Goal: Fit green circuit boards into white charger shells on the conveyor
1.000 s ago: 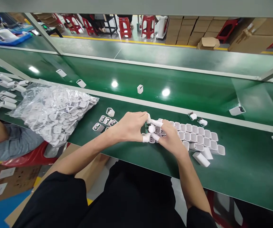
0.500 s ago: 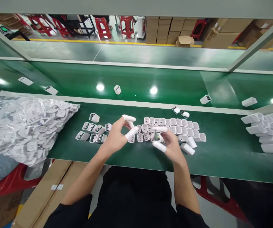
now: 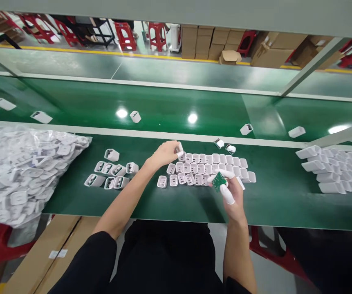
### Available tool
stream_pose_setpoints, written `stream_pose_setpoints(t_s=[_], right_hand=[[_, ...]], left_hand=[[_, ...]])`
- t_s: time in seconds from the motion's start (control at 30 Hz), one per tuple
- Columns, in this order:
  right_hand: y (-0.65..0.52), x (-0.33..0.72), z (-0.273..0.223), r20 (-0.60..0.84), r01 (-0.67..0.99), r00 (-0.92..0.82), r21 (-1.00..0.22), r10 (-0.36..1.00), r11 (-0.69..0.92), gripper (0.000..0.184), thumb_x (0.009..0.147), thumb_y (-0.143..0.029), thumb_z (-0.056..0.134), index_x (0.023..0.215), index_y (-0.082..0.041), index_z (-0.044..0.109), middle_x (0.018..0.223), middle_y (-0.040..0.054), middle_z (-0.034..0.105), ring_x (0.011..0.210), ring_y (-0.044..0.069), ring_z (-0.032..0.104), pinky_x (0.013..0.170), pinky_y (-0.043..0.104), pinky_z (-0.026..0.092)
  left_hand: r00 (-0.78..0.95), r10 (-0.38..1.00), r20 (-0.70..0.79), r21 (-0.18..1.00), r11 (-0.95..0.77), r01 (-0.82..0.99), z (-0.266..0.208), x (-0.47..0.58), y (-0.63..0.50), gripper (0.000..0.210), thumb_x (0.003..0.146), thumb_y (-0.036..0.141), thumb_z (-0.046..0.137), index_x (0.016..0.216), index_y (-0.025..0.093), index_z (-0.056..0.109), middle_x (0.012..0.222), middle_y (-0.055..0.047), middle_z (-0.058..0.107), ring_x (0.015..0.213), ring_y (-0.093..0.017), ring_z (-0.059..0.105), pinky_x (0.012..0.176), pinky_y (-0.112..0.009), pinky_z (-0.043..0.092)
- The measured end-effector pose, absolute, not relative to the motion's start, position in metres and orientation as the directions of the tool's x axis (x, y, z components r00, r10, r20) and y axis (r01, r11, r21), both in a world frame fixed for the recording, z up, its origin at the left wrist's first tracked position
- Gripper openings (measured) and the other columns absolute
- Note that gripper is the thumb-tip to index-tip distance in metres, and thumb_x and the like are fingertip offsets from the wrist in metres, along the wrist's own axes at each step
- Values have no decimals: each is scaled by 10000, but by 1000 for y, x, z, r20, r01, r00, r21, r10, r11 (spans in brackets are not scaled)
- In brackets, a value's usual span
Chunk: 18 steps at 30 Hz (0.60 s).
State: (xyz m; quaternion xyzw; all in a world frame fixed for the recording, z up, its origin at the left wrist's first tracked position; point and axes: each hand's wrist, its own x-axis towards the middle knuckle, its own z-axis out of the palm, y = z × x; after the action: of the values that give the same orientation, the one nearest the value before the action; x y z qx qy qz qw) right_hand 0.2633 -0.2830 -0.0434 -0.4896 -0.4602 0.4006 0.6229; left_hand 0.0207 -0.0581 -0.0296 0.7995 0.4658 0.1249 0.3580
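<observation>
My right hand (image 3: 232,192), in white finger cots, pinches a small green circuit board (image 3: 219,181) above the front of the rows. Rows of white plastic charger housings (image 3: 200,168) stand on the table, slots showing in many. At the back left corner of these rows, my left hand (image 3: 169,152) has its capped fingertips closed around a white charger housing (image 3: 182,157), partly hidden by them. Left of my left forearm lie several housings with circuit boards inside (image 3: 112,168). Two loose circuit boards with white parts (image 3: 225,145) rest behind the rows.
A clear plastic bag of white plastic pieces (image 3: 37,171) sits at the left. Stacked white housings (image 3: 341,167) stand at the right. Beyond the pale rail (image 3: 151,134), a green belt (image 3: 163,98) carries several spaced housings. A metal beam (image 3: 176,22) crosses overhead.
My left hand has moved back and right to the rows' rear corner, its fingers closing. My right hand has shifted right, turning the circuit board's green face into view. The view has shifted slightly.
</observation>
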Motion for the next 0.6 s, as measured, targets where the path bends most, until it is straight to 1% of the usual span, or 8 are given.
stream_pose_setpoints(t_s=[0.1,0.2,0.3,0.37,0.43,0.47,0.53,0.6], right_hand=[[-275,263,-38,185,-41,216,-979,959,198,389,1066,-533,809,1405,-353,749,1234,82,853,982,296,863,913,513,746],[-264,266,-33,207,-28,180,-976,962,215,403,1078,-506,813,1453,-393,719,1305,69,845,1026,292,876,980,529,737],[-251,272,-25,254,32,155,-967,955,253,406,1091,-477,811,1480,-417,710,1393,75,832,1179,307,863,1131,577,688],[-241,275,-16,287,86,147,-957,947,277,439,1065,-462,848,1481,-411,718,1471,84,806,1267,318,837,1201,600,653],[-230,277,-6,317,127,128,-945,940,301,478,1029,-425,891,1478,-398,728,1495,84,790,1290,319,822,1212,601,649],[-224,278,-1,336,141,118,-937,935,319,484,1015,-394,904,1469,-393,735,1484,79,788,1289,314,818,1203,592,655],[-212,277,6,381,161,104,-918,919,362,494,987,-323,924,1445,-388,752,1450,66,780,1296,304,804,1185,567,663],[-201,275,9,420,178,95,-899,903,400,531,948,-272,949,1435,-380,767,1427,64,772,1320,300,782,1166,537,670]], left_hand=[[515,852,-92,722,-299,624,-36,22,-57,69,958,227,707,988,220,768,1020,-67,832,921,-248,781,875,-416,635],[523,852,-25,758,-325,566,-36,16,-59,227,1024,275,621,1175,219,781,1199,-90,828,1013,-248,785,962,-449,653],[615,787,39,798,-395,455,-33,3,-61,364,1005,262,608,1326,262,779,1494,-97,737,1263,-268,763,1055,-457,657],[676,735,55,802,-435,409,-32,-5,-61,329,978,256,631,1253,281,811,1603,-83,674,1439,-297,704,1171,-487,625],[705,707,58,789,-464,401,-31,-10,-61,254,962,254,648,1147,276,821,1594,-74,673,1505,-312,670,1276,-522,561],[714,698,58,785,-474,399,-31,-10,-60,229,959,257,659,1126,271,815,1549,-74,693,1484,-310,684,1296,-529,543],[727,686,39,791,-466,397,-34,-10,-59,229,958,284,700,1163,270,803,1426,-69,736,1369,-292,736,1255,-511,565],[718,696,10,811,-426,402,-37,-8,-58,263,951,339,769,1203,267,793,1332,-58,763,1238,-273,764,1161,-474,606]])
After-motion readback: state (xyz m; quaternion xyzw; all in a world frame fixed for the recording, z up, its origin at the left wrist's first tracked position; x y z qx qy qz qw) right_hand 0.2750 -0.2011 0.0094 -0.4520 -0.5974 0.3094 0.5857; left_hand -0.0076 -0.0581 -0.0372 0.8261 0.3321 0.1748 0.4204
